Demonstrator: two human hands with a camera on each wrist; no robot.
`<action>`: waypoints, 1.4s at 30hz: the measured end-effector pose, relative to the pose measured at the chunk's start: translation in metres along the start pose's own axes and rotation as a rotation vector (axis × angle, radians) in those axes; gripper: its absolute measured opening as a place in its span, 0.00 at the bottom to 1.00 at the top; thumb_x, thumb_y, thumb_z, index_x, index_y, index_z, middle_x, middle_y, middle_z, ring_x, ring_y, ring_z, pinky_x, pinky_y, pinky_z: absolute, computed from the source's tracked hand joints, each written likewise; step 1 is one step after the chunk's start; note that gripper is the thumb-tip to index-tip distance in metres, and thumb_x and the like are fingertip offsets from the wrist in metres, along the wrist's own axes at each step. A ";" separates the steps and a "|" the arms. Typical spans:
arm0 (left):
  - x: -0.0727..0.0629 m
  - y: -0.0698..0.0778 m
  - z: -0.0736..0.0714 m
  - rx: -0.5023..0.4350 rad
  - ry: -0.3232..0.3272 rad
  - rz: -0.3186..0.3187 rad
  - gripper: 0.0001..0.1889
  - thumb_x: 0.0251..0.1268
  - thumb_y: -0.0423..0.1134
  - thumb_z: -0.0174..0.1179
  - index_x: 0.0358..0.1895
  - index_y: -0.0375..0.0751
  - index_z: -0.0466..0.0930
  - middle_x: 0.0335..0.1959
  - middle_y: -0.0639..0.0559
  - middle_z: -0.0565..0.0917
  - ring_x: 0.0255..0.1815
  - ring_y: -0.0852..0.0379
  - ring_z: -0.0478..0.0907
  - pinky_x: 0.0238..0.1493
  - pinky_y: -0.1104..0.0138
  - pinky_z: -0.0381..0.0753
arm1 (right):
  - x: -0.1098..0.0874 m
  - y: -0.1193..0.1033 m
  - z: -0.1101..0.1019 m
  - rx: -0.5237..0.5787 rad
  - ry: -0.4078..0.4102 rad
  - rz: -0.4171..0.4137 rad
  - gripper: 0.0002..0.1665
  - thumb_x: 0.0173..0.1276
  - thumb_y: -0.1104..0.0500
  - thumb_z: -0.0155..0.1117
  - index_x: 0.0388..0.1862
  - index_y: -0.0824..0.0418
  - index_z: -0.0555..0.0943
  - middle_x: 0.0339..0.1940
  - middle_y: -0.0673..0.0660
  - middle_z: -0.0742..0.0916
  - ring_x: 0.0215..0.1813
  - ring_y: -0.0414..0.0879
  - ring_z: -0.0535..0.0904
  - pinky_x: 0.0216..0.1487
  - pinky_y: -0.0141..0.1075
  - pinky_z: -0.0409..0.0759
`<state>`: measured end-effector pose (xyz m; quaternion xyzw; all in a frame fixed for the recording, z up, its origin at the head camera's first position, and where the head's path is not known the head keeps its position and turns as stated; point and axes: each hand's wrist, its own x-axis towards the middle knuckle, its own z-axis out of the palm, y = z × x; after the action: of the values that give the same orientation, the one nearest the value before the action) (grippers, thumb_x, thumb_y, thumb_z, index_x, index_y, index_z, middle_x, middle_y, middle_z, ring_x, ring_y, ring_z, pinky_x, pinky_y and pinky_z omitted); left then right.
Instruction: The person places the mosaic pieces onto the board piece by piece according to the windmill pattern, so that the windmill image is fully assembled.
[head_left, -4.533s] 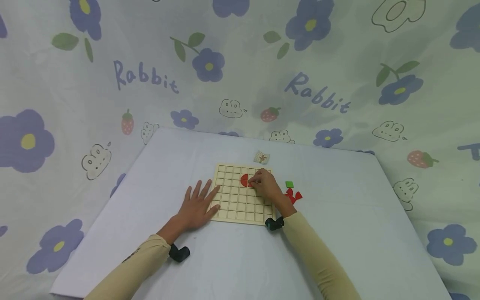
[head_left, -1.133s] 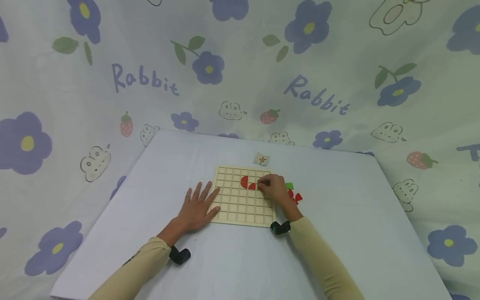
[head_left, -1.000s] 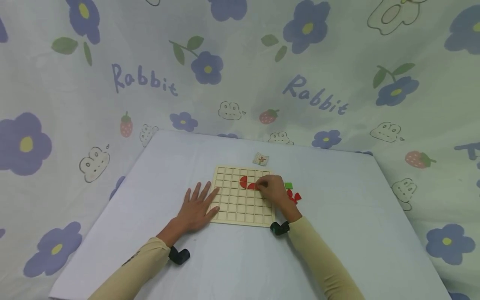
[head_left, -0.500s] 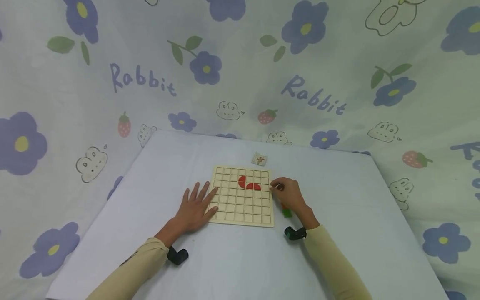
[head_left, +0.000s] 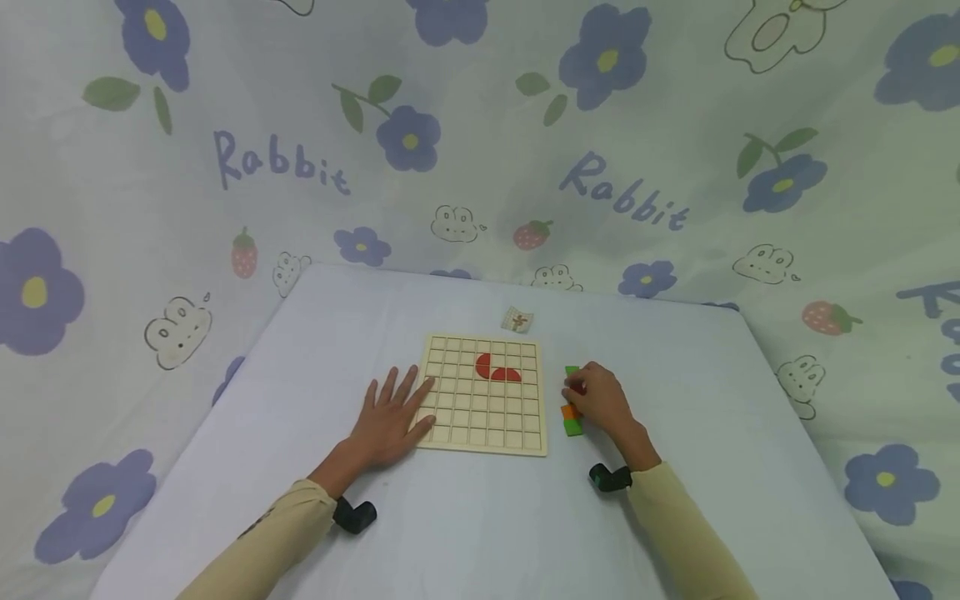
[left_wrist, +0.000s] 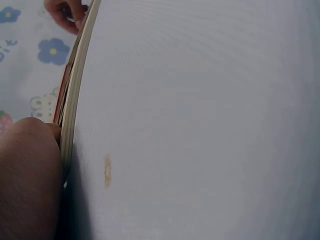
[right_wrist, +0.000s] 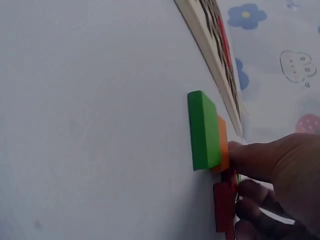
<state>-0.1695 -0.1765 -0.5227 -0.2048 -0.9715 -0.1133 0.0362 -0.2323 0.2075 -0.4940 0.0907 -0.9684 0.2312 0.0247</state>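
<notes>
My left hand [head_left: 388, 425] rests with fingers spread on the left edge of a pale wooden grid board [head_left: 480, 417]. Red quarter-round tiles [head_left: 506, 375] lie in the board's upper middle, forming two half-round shapes. Right of the board, my right hand [head_left: 606, 400] has its thumb and curled fingers around a red tile [head_left: 577, 387] among the loose pieces. In the right wrist view, the thumb [right_wrist: 255, 157] lies beside an orange tile [right_wrist: 223, 142], with a red tile [right_wrist: 223, 207] by the fingers. The fingers partly hide the loose red tiles.
A green square tile [head_left: 573, 427] lies below the orange one, and another green tile [head_left: 572, 370] lies behind the right fingertips. A small card with a printed grid pattern [head_left: 517, 319] lies beyond the board. Patterned fabric [head_left: 450, 183] hangs behind the white table [head_left: 465, 533].
Over several seconds, more red tiles have come onto the board beside the first. In the last second my right hand has moved right, from the board to the loose tiles. My left hand stays put.
</notes>
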 end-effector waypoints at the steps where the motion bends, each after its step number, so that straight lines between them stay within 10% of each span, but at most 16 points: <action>1: 0.000 0.001 -0.001 -0.006 0.000 0.002 0.35 0.75 0.61 0.41 0.79 0.49 0.53 0.79 0.41 0.49 0.77 0.33 0.40 0.68 0.35 0.41 | -0.001 0.002 0.000 0.008 0.017 0.011 0.16 0.60 0.56 0.75 0.44 0.63 0.88 0.40 0.59 0.82 0.37 0.50 0.77 0.35 0.42 0.77; 15: 0.000 0.000 -0.002 -0.004 0.001 -0.002 0.35 0.75 0.61 0.41 0.79 0.48 0.54 0.79 0.40 0.50 0.77 0.33 0.40 0.68 0.35 0.41 | -0.006 0.006 -0.001 0.083 0.126 0.060 0.09 0.59 0.63 0.73 0.38 0.65 0.87 0.30 0.56 0.85 0.32 0.50 0.78 0.33 0.42 0.76; 26: 0.000 0.001 -0.006 -0.018 -0.001 -0.001 0.35 0.75 0.60 0.42 0.78 0.48 0.55 0.78 0.40 0.50 0.77 0.33 0.41 0.68 0.35 0.42 | 0.005 0.001 0.008 0.210 0.040 0.180 0.17 0.60 0.66 0.62 0.49 0.63 0.85 0.37 0.56 0.84 0.37 0.51 0.78 0.35 0.41 0.76; 36: -0.001 0.005 -0.010 -0.003 0.024 0.015 0.34 0.75 0.58 0.45 0.77 0.45 0.58 0.77 0.38 0.53 0.76 0.31 0.45 0.67 0.34 0.46 | 0.016 -0.011 0.020 0.038 0.026 0.037 0.19 0.64 0.53 0.70 0.50 0.61 0.87 0.42 0.58 0.84 0.46 0.54 0.76 0.46 0.48 0.76; 42: 0.000 0.003 -0.007 0.007 0.016 0.002 0.34 0.75 0.59 0.44 0.78 0.46 0.57 0.78 0.39 0.52 0.76 0.32 0.43 0.67 0.35 0.44 | 0.017 -0.014 0.019 0.200 0.033 0.075 0.11 0.63 0.57 0.72 0.42 0.60 0.85 0.36 0.54 0.85 0.38 0.49 0.78 0.38 0.43 0.78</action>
<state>-0.1678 -0.1752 -0.5150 -0.2049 -0.9714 -0.1113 0.0448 -0.2462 0.1835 -0.5032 0.0528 -0.9426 0.3288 0.0228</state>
